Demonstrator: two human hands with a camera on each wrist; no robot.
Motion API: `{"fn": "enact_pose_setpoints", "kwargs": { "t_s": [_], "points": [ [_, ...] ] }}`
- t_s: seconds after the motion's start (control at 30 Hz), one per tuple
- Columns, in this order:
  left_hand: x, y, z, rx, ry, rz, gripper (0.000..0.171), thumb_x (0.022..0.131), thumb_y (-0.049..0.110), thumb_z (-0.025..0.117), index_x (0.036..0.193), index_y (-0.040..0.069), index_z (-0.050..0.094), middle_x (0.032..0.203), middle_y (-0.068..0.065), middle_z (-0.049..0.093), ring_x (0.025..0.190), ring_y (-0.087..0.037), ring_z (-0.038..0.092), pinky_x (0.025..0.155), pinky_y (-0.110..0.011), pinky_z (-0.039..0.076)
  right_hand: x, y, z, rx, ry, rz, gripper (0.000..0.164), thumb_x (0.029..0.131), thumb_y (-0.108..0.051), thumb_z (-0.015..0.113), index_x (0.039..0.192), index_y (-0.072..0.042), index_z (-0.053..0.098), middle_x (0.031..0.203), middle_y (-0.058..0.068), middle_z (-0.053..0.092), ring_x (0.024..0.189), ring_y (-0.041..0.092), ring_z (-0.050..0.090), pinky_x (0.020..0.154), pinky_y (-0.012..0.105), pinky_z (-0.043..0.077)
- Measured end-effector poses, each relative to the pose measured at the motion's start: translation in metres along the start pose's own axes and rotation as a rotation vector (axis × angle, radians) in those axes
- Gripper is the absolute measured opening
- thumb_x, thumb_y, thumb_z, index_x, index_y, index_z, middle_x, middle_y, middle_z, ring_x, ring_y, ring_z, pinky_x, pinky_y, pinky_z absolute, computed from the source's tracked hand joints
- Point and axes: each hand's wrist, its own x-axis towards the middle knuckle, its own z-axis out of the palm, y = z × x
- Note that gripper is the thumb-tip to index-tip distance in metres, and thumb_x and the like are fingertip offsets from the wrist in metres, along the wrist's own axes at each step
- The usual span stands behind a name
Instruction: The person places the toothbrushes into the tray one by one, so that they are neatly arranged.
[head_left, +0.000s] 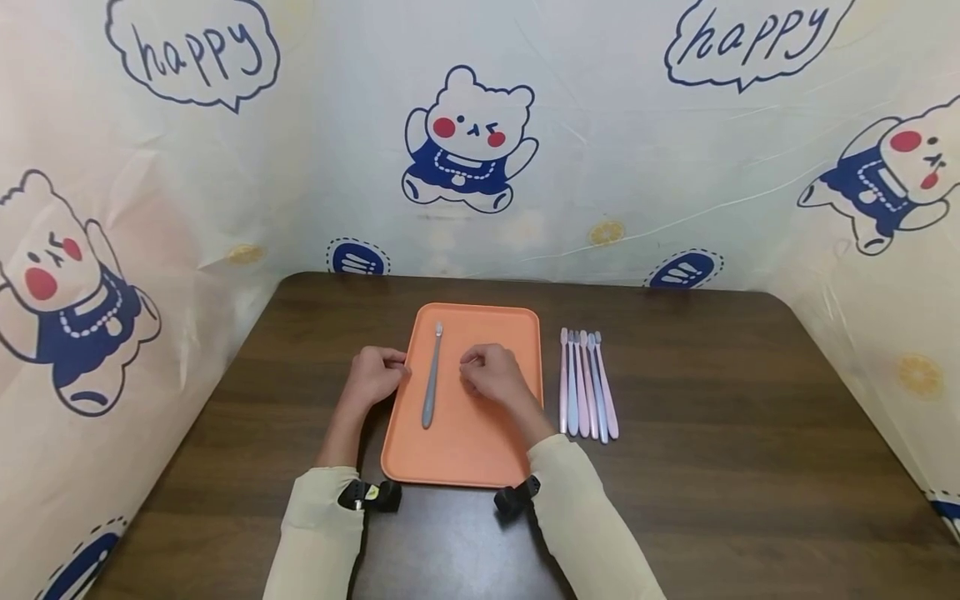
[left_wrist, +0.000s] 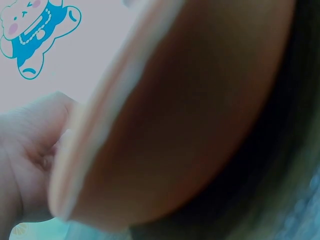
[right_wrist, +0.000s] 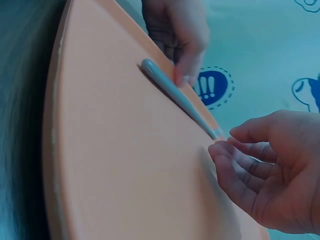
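Note:
A grey toothbrush (head_left: 432,377) lies lengthwise on the left part of an orange tray (head_left: 480,454), its bristle head toward the far end. My left hand (head_left: 377,375) grips the tray's left rim; the right wrist view shows its thumb (right_wrist: 189,67) over the edge and the other fingers curled outside. Above the tray's middle, to the right of the toothbrush, is my right hand (head_left: 495,372). Its fingers (right_wrist: 227,172) are loosely bent with nothing between them. In the left wrist view the tray's side (left_wrist: 200,100) looms close and blurred, hiding part of the left hand.
Several pink, blue and purple toothbrushes (head_left: 583,387) lie side by side on the brown table (head_left: 712,433), just right of the tray. Behind the table hangs a pale sheet (head_left: 600,150) printed with bears. A small black camera is strapped at each wrist.

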Motion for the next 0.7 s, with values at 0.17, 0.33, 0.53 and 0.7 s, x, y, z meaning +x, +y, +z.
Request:
{"fn": "enact_pose_setpoints", "kwargs": {
  "t_s": [0.17,0.33,0.53,0.7],
  "points": [
    [0.000,-0.001,0.000,-0.007,0.000,-0.020,0.030,0.091,0.009,0.062,0.115,-0.003,0.074,0.102,-0.020,0.075,0.086,-0.023,0.067,0.075,-0.033,0.055,-0.008,0.004,-0.017,-0.049,0.050,-0.041,0.017,0.095,-0.009,0.063,0.105,0.000,0.074,0.085,0.014,0.075,0.062,0.012,0.063,0.060,0.022,0.047],
    [0.000,0.001,-0.001,-0.020,0.004,-0.054,0.028,0.091,0.010,0.064,0.113,-0.003,0.075,0.101,-0.020,0.076,0.082,-0.022,0.069,0.072,-0.030,0.055,-0.015,0.007,-0.036,-0.062,0.095,-0.050,0.019,0.095,-0.009,0.063,0.107,0.000,0.074,0.093,0.015,0.075,0.066,0.015,0.069,0.061,0.026,0.053],
    [-0.001,0.003,0.000,-0.023,0.010,-0.076,0.027,0.091,0.012,0.066,0.112,-0.002,0.076,0.101,-0.019,0.076,0.082,-0.021,0.069,0.072,-0.030,0.055,-0.023,0.016,-0.053,-0.071,0.146,-0.037,0.020,0.094,-0.008,0.064,0.107,0.002,0.075,0.097,0.017,0.076,0.070,0.018,0.071,0.064,0.028,0.057],
    [0.000,0.002,0.001,-0.022,0.018,-0.074,0.027,0.091,0.013,0.065,0.112,-0.002,0.076,0.102,-0.020,0.076,0.082,-0.021,0.068,0.071,-0.029,0.054,-0.027,0.023,-0.064,-0.062,0.153,0.001,0.022,0.095,-0.009,0.063,0.110,0.002,0.074,0.100,0.018,0.075,0.076,0.018,0.070,0.068,0.029,0.059]
  ]
}}
